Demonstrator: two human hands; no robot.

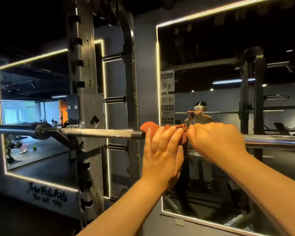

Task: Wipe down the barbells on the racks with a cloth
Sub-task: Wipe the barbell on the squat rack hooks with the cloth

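A steel barbell (100, 132) lies level across the rack's hook, running from the left edge to the right edge of the head view. An orange cloth (149, 127) is draped over the bar near the middle. My left hand (162, 149) lies over the cloth with fairly straight fingers, pressing it against the bar. My right hand (215, 140) sits just to the right on the bar, fingers curled over the top and pinching the cloth's edge. The bar under both hands is hidden.
The grey rack upright (85, 74) with numbered slots stands left of my hands, its hook (63, 135) carrying the bar. Lit-edged wall mirrors (228, 99) hang behind. Short black pegs (112, 57) stick out from a rear post.
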